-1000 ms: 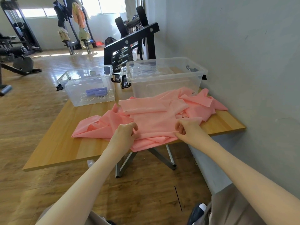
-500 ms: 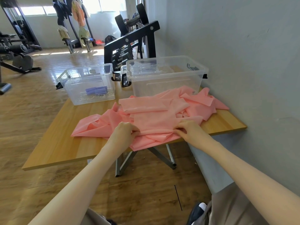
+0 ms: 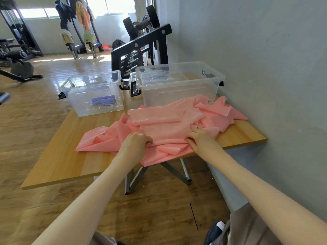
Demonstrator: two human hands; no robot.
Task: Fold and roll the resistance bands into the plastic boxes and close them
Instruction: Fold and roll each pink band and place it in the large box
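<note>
Pinching crumpled pink band (image 3: 169,128) | left hand (image 3: 136,144) | right hand (image 3: 200,140) | wooden table (image 3: 70,156)

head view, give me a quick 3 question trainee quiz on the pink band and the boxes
1. True or false: both hands grip the pink band.
2. Which box holds the rolled purple band? A the smaller box B the larger box
3. Fill in: the pink band's near edge hangs over the ___ of the table.

Key
1. True: the left hand and right hand both pinch its folds.
2. A
3. front edge
</note>
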